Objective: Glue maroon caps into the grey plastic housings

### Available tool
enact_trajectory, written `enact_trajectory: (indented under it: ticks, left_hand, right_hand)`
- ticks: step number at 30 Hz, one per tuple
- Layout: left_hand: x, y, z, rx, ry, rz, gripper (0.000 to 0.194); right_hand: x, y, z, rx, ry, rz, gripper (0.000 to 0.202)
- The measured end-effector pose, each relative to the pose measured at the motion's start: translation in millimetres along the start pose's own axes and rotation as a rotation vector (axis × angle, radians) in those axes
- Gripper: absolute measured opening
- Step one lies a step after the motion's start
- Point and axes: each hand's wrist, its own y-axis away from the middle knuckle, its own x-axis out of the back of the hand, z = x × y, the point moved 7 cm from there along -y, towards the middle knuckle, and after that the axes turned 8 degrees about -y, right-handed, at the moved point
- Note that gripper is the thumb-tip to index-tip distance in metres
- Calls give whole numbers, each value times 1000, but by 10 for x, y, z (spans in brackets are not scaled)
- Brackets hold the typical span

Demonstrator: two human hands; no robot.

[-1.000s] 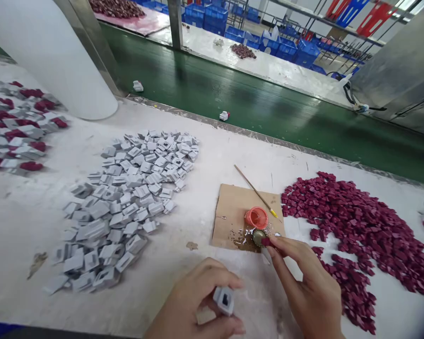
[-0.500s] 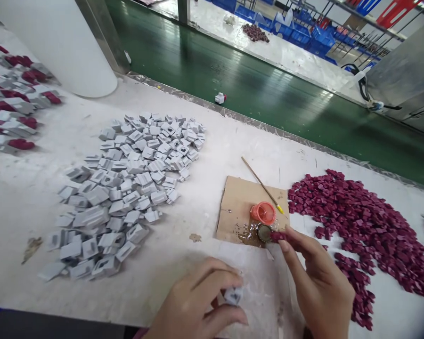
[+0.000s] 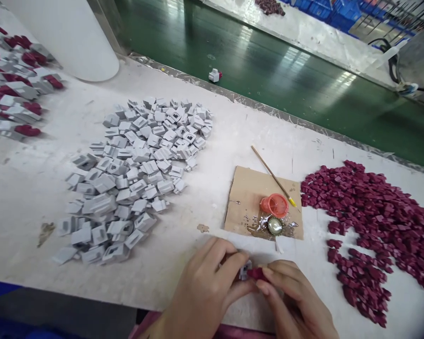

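The grey piece [image 3: 245, 270] is between your two hands, low in the view and above the near part of the table [image 3: 194, 188]. Your left hand [image 3: 208, 278] grips it between thumb and fingers, with its opening towards your right hand [image 3: 297, 294]. Your right hand pinches a maroon piece [image 3: 257, 274] by its outer end, its other end right at that opening; how far in it sits, you can't tell from here.

Just beyond your right hand is a small white scrap [image 3: 279, 245], then the cardboard [image 3: 245, 188], wet on its near side. On it, the metal cap [image 3: 275, 226] and the open red cup [image 3: 274, 205] stand between that hand and the green belt [image 3: 279, 70]. The thin brush [image 3: 272, 174] slants over the cardboard's far edge, beyond the cup.

To the right of your right hand spreads the maroon heap [image 3: 371, 202]. Left of your left hand and farther out lies the grey heap [image 3: 137, 160], with the mixed heap [image 3: 16, 84] and white cylinder [image 3: 77, 42] farther off. One grey-and-maroon part [image 3: 215, 75] sits on the belt, far beyond your left hand.
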Motion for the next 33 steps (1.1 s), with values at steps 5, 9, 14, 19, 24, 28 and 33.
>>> enact_trajectory:
  ticks: [5,9,14,19,24,28,33]
  left_hand:
    - [-3,0,-17,4,16,-14,24]
    - [-10,-9,-12,5,37,-41,19]
    - [-54,4,26,-61,-25,-35,24]
    - [93,11,9,-156,-47,-99,27]
    - [681,-768,67,-201,-105,-130,27]
    - [605,-1978,205,-198,-311,-186,29]
    - [81,-3117,131,-96,-479,-177,27]
  right_hand:
    - [-18,74,10,56,47,-103,34]
    - [-81,-5,-48,61,49,-198,27]
    - [-95,-30,-78,-3,-13,-143,19]
    - [263,200,102,-31,288,-85,28]
    - [1058,225,524,-245,844,202,47]
    - [1212,205,893,-396,863,145,67]
    - [1294,322,1115,-262,638,268,50]
